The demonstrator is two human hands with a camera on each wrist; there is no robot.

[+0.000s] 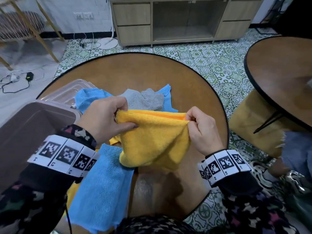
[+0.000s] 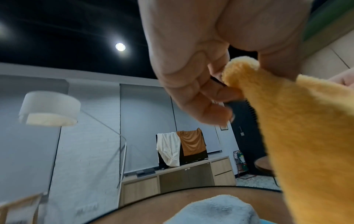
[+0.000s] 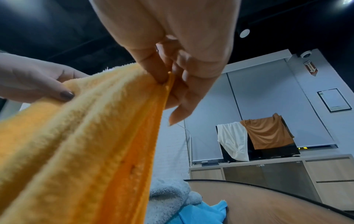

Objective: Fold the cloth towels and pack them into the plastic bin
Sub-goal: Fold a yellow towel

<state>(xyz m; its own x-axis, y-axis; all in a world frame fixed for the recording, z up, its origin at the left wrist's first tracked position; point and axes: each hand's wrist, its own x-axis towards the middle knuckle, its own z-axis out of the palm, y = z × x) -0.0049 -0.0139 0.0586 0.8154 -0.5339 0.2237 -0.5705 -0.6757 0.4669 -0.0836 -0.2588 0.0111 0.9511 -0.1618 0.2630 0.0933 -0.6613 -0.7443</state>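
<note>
At the left of the head view sits the bin [image 1: 33,125], its inside bare as far as it shows, with what looks like its lid [image 1: 67,92] just behind it. Below centre-left a blue towel [image 1: 103,188] lies flat on the surface [image 1: 152,71]; whether it counts as folded I cannot tell.

The left hand [image 1: 104,119] has its grip closed on the left top corner of the yellow towel [image 1: 153,139], thumb in front and fingers [image 2: 216,94] curled behind, as the left wrist view shows. The towel hangs at mid-frame, doubled over, its lower edge reaching down to the surface. Behind it, upper centre, a grey towel [image 1: 146,100] lies rumpled on another blue one [image 1: 87,98], both loose.

The right hand [image 1: 202,129] pinches the right top corner, its grip closed on the hem, which the right wrist view shows caught between thumb and fingertips [image 3: 159,72].

The step in hand seems to be squaring up a fold. To do it well, I would match the two layers edge to edge at both corners before letting go, since the right side drapes in a slanting crease. Keep the top edge taut and level, then lay the towel down on bare surface, away from the blue towel, smooth it flat, and fold again until it suits the bin.
</note>
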